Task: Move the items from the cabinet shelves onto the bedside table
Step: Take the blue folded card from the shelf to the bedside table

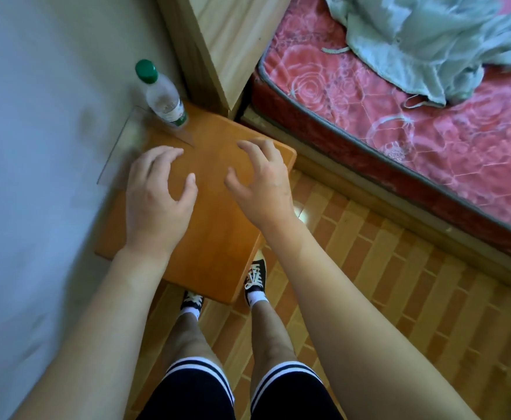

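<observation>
Two empty hands over the bedside table (214, 247) right now, so this looks like the gap between trips rather than a carry. The left hand (157, 195) hangs above the left half of the wooden top with its fingers loosely curled around nothing. The right hand (263, 183) is just beside it over the right half, fingers spread and bent a bit, also holding nothing. Can't tell if either one actually touches the wood, they look slightly above it to me.

Only one item is on the table so far: a clear plastic water bottle (164, 100) with a green cap, standing upright at the far corner by the wall (35, 147). It sits on or right at the edge of a clear glass sheet (120, 156) that overhangs the table's wall side, kind of blurry there so hard to say exactly.

The cabinet shelves aren't in view at all. That light wooden panel (220, 47) past the table, next to the mattress (399, 131) with the crumpled green blanket (430, 47) on it, could be furniture but I wouldn't swear it's the cabinet.

My guess at the next move: turn away toward the cabinet, grab another item, and set it on the open wood nearer the front, clear of the bottle so it doesn't get knocked over.
</observation>
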The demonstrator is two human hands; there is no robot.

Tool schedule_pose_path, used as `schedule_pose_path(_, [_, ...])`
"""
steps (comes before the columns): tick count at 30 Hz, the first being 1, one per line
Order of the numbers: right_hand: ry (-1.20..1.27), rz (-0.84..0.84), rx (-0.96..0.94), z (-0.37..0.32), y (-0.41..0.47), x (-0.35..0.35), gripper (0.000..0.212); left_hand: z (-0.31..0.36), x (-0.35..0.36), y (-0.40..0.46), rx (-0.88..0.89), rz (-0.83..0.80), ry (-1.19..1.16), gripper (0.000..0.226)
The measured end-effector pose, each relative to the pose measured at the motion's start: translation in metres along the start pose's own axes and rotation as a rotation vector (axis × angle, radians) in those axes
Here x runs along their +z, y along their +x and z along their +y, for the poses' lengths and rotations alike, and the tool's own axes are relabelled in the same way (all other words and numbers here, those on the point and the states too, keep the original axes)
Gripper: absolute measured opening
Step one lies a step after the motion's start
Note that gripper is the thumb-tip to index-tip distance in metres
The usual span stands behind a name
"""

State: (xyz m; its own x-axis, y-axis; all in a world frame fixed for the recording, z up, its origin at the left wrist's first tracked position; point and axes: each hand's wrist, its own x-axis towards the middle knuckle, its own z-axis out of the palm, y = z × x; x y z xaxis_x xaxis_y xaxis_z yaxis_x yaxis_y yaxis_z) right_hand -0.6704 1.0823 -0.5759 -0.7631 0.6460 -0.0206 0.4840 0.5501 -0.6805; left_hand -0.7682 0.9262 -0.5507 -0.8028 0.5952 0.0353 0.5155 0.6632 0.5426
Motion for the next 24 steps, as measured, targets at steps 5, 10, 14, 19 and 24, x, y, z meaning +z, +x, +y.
schedule_pose_path(5, [-0.029, 0.064, 0.099, -0.004, -0.023, -0.053, 0.055, 0.042, -0.018, 0.001, 0.113, -0.072, 0.002, 0.048])
schedule_pose_path(10, [-0.057, 0.173, 0.205, -0.028, -0.045, -0.120, 0.059, 0.090, -0.057, 0.009, 0.254, -0.154, -0.022, 0.054])
schedule_pose_path(14, [-0.027, 0.286, 0.275, -0.060, -0.062, -0.170, 0.060, 0.130, -0.095, 0.017, 0.356, -0.209, -0.090, 0.054])
schedule_pose_path(19, [-0.011, 0.403, 0.316, -0.104, -0.096, -0.234, 0.060, 0.184, -0.150, 0.018, 0.508, -0.205, -0.218, 0.057])
schedule_pose_path(24, [-0.052, 0.599, 0.349, -0.139, -0.148, -0.307, 0.058, 0.247, -0.195, 0.009, 0.722, -0.201, -0.338, 0.056])
